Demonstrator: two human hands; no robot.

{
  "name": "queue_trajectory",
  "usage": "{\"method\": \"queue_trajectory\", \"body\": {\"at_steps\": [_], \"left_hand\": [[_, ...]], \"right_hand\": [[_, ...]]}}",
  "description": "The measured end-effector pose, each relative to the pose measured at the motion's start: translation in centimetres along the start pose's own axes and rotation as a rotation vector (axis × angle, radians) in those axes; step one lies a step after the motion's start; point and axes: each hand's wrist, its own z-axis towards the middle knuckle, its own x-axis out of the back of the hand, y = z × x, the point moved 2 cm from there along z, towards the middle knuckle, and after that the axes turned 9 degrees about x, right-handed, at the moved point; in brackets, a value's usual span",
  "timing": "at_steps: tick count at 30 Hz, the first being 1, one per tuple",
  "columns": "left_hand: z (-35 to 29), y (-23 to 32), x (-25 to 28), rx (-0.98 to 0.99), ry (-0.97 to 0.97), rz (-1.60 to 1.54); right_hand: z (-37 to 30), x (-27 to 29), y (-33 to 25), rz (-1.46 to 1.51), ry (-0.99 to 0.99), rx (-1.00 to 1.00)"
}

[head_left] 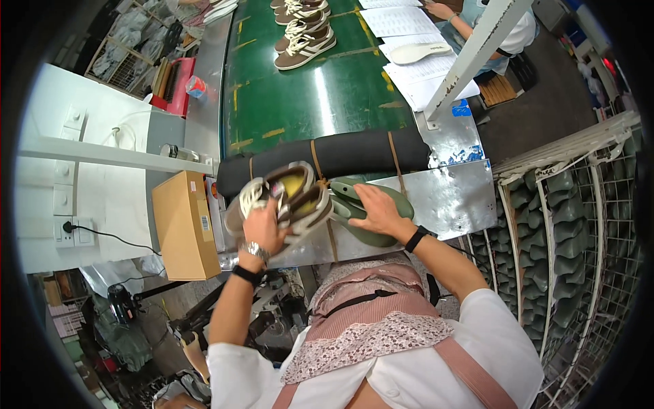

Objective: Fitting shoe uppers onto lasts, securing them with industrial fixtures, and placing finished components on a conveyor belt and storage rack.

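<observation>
My left hand (264, 228) is closed on a pair of brown sneakers (310, 218) with cream stripes and laces, held over the near metal ledge. Yellow shows inside the shoes, and the pair is slightly blurred. Just to the right, two smooth green shoe lasts (383, 237) lie side by side, one with a dark hole near its end. My right hand (379, 210) grips these lasts from above, thumb and fingers spread across them. Its palm side is hidden. The sneakers' right edge comes close to the lasts, and I cannot tell whether they touch.
A black padded roll (354, 153) tied with cords spans the end of the green conveyor belt (306, 102). More brown sneakers (306, 48) sit farther up. A cardboard box (182, 225) stands at left, a white post (477, 58) and papers (409, 31) at right, beside a wire rack (531, 245) of lasts.
</observation>
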Motion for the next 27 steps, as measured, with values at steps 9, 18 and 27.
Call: {"method": "queue_trajectory", "body": {"at_steps": [9, 18, 27], "left_hand": [[19.3, 8.3, 5.6, -0.249, 0.37, -0.2], [8.3, 8.3, -24.2, -0.236, -0.387, -0.639], [-0.6, 10.8, -21.4, -0.013, -1.078, -1.249]], "right_hand": [[2.1, -2.9, -4.3, -0.115, -0.163, 0.046], [-9.9, -3.7, -8.2, -0.057, 0.642, -0.811], [-16.1, -7.8, -9.8, 0.922, 0.806, -1.176]]}}
